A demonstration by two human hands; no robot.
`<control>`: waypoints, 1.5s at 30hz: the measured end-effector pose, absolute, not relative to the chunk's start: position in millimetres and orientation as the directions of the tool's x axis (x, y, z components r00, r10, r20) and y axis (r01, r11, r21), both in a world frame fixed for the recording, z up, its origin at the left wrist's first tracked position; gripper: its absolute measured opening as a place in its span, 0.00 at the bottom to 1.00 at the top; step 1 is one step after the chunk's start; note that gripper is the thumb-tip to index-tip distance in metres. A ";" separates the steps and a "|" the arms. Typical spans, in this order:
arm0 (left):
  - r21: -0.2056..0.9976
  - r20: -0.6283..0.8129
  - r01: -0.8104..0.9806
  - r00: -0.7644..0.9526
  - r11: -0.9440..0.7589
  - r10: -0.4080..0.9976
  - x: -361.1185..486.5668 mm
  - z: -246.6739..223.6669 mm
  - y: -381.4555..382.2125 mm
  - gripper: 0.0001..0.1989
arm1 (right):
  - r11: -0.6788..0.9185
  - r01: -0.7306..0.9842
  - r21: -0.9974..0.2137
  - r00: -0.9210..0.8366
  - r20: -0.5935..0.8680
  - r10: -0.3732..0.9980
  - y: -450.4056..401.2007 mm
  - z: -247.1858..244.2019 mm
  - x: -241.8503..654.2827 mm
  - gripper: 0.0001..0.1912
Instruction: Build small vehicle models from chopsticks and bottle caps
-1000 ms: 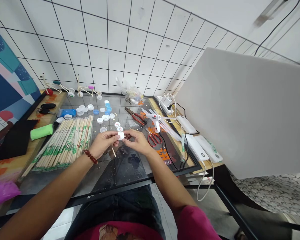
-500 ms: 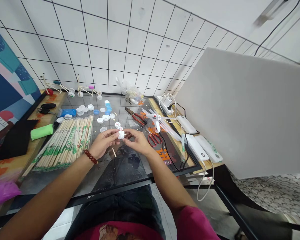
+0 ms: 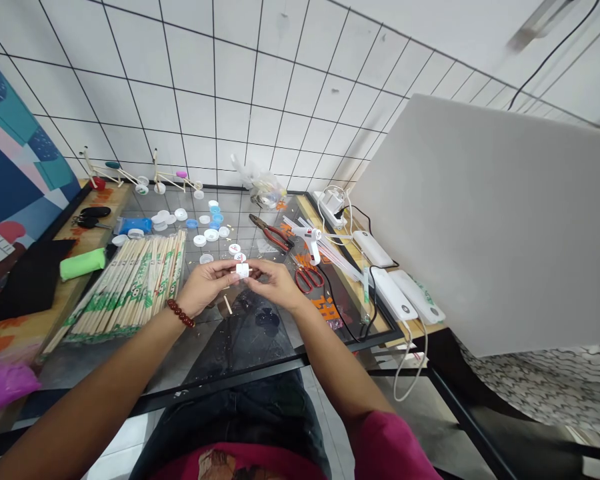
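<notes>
A white bottle-cap piece [image 3: 243, 270], seemingly two caps face to face, is held between my hands above the glass tabletop. A short wooden stick shows at its sides. My left hand [image 3: 206, 285], with a beaded bracelet [image 3: 181, 313] at the wrist, pinches it from the left. From the right, the thumb and fingers of my right hand [image 3: 276, 283] close on it. Just beyond my fingertips lie white caps with red print [image 3: 235, 249]. A cut piece of wooden stick [image 3: 228, 305] rests on the glass below my hands.
Wrapped chopsticks [image 3: 130, 287] lie left, with white and blue caps [image 3: 211, 235] behind. Pliers [image 3: 271, 233], a hot glue gun [image 3: 310, 241] with its cord, and red-handled scissors [image 3: 309, 279] lie right. Small stick-and-cap models [image 3: 165, 177] stand at the back. A large grey panel [image 3: 480, 220] rises right.
My left fingers have shifted left from the caps' side, uncovering more of the white piece and stick at its left. My right hand stays nearly where it was.
</notes>
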State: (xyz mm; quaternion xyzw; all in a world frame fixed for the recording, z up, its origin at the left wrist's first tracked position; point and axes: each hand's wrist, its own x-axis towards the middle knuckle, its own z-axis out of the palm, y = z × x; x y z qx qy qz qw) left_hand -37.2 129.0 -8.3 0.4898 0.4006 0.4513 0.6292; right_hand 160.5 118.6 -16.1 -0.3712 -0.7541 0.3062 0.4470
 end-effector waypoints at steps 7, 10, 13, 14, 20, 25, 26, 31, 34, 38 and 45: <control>0.979 -0.067 -0.171 0.240 0.110 0.968 -35.0 -9.3 127.4 0.29 | 0.521 0.324 -0.789 -0.335 0.420 0.844 121.8 -19.9 164.2 0.19; 0.976 -0.083 -0.174 0.250 0.130 0.965 -34.0 -7.4 126.4 0.30 | 0.537 0.328 -0.777 -0.340 0.433 0.835 121.4 -18.4 164.9 0.19; 0.973 -0.086 -0.188 0.254 0.137 0.963 -33.3 -6.7 126.2 0.30 | 0.547 0.329 -0.770 -0.343 0.442 0.829 120.2 -16.2 164.6 0.18; 0.973 -0.082 -0.189 0.253 0.132 0.964 -33.2 -6.8 126.3 0.30 | 0.545 0.328 -0.771 -0.341 0.441 0.830 119.8 -15.6 164.4 0.18; 0.976 -0.057 -0.190 0.259 0.109 0.964 -33.8 -6.5 127.0 0.30 | 0.525 0.332 -0.783 -0.316 0.432 0.845 119.4 -15.7 164.3 0.19; 0.962 -0.067 -0.236 0.284 0.137 0.957 -34.4 -5.6 126.4 0.28 | 0.523 0.338 -0.783 -0.295 0.440 0.848 121.1 -20.6 164.6 0.21; 0.953 -0.082 -0.258 0.288 0.160 0.954 -34.5 -5.3 126.4 0.27 | 0.519 0.334 -0.787 -0.291 0.437 0.851 121.6 -21.4 164.4 0.22; 0.864 -0.194 -0.409 0.272 0.295 0.943 -37.0 -2.6 129.6 0.19 | 0.435 0.390 -0.812 -0.202 0.385 0.901 124.4 -18.6 166.9 0.22; 0.818 -0.245 -0.471 0.235 0.330 0.941 -39.7 -0.6 133.3 0.12 | 0.322 0.526 -0.787 -0.077 0.333 0.940 122.2 -12.7 179.5 0.11; 0.772 -0.301 -0.539 0.154 0.336 0.941 -42.8 1.6 137.2 0.06 | -0.023 0.717 -0.697 0.280 0.258 0.925 113.6 -6.2 215.2 0.10; 0.753 -0.320 -0.579 0.093 0.313 0.943 -43.2 3.0 138.8 0.06 | -0.350 0.679 -0.646 0.590 0.196 0.783 144.5 -12.3 269.4 0.28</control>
